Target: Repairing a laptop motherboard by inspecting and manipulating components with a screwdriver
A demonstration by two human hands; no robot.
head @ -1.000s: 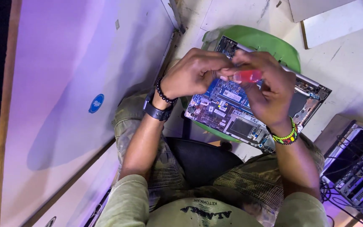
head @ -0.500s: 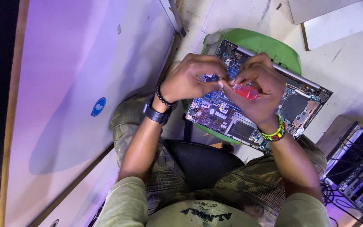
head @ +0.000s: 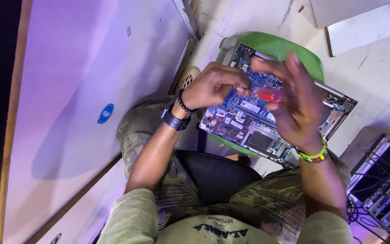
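While left hand (head: pixel 215 86) fingers pinch shut, right hand (head: pixel 294 106) grips red screwdriver (head: pixel 269 95), hiding opened laptop (head: pixel 249 122), green stool (head: pixel 285 47) beneath.

This looks like a small electronics repair workshop, set up informally on the floor. The landmark is an opened laptop (head: pixel 271 122), its blue circuit board bare, lying on a green stool (head: pixel 290 47) used as a bench. Over the laptop a red-handled screwdriver (head: pixel 269 95) is at work. To the lower right of the laptop stands a stack of opened equipment (head: pixel 382 190) with exposed boards and loose cables. Above and right of it, flat white panels (head: pixel 362 20) lie on the worn, scuffed pale floor (head: pixel 384 86). Left of the laptop a large white board (head: pixel 77 90) leans, washed in purple light.
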